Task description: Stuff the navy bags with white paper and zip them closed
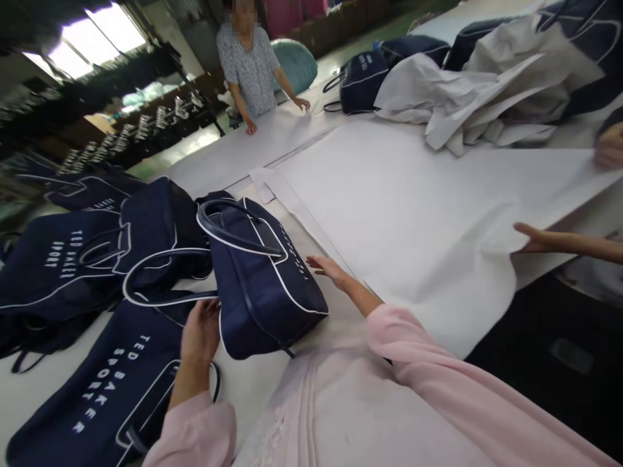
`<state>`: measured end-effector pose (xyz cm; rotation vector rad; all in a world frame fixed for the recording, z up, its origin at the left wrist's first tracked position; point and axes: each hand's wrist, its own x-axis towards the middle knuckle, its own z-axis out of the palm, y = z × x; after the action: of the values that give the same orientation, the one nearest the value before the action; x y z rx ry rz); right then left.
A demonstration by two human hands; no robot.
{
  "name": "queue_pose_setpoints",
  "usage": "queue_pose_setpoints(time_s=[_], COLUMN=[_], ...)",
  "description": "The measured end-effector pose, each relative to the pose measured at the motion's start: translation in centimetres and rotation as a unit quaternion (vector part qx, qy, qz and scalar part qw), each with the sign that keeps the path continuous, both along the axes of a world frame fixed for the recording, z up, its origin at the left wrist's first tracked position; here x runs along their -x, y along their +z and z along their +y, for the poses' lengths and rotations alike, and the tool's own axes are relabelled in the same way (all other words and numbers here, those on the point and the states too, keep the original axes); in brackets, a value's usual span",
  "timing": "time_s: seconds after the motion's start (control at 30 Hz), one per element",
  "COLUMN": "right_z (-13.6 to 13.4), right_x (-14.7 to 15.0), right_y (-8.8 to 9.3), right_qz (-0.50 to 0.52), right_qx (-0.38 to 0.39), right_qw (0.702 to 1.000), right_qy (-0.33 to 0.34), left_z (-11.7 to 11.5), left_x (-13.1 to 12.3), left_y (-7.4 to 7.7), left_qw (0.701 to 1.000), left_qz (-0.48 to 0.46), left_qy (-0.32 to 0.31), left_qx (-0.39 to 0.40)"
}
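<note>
A navy duffel bag [253, 285] with white piping and white lettering lies on the table in front of me, one handle [238, 237] arching over its top. Along its left side is my left hand [200, 331], fingers loosely bent close to the bag and just under a second bag's handle [163, 298]; the fingertips are partly hidden. To the right of the bag, my right hand [331, 269] reaches out with fingers extended and nothing in them. Whether it touches the bag's lettered face I cannot tell.
More navy bags [92, 383] crowd the left. A large white sheet [389, 207] covers the table on the right, its edge held by another person's hand [540, 239]. Crumpled paper [467, 91] lies behind it. Across the table stands a person in a patterned shirt [250, 71].
</note>
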<state>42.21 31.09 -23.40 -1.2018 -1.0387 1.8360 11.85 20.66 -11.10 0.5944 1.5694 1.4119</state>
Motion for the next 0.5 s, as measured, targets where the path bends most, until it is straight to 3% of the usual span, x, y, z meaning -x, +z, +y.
queue_pose_setpoints(time_s=[0.07, 0.13, 0.2, 0.27, 0.33, 0.4, 0.47, 0.5], right_z=[-1.9, -4.6, -7.6, -10.5, -12.9, -14.2, -14.5, -14.2], right_x=[0.2, 2.0, 4.9, 7.7, 9.8, 10.6, 10.3, 9.9], right_y=[1.1, 2.6, 4.5, 6.3, 7.8, 8.4, 7.4, 6.4], right_qz=[0.002, -0.012, -0.040, -0.070, -0.081, -0.061, -0.024, -0.016], right_qx=[-0.068, -0.193, -0.314, -0.420, -0.471, -0.484, -0.471, -0.443], right_qw=[0.998, 0.981, 0.948, 0.899, 0.864, 0.852, 0.860, 0.878], right_qy=[0.004, 0.020, 0.042, 0.106, 0.161, 0.189, 0.195, 0.181], left_z=[0.5, 1.7, 3.6, 5.8, 7.5, 8.0, 7.1, 6.2], left_x=[0.2, -0.1, -1.0, -1.9, -2.3, -1.9, -0.8, 0.0], left_y=[2.7, 5.5, 7.8, 9.5, 10.4, 10.7, 10.6, 10.5], left_qw=[0.998, 0.992, 0.978, 0.939, 0.914, 0.929, 0.951, 0.956], left_qz=[-0.031, -0.006, 0.133, 0.311, 0.387, 0.346, 0.289, 0.277], left_qy=[-0.034, -0.072, -0.099, -0.114, -0.121, -0.117, -0.101, -0.093], left_qx=[-0.044, -0.099, -0.131, -0.093, -0.008, 0.052, 0.047, 0.026])
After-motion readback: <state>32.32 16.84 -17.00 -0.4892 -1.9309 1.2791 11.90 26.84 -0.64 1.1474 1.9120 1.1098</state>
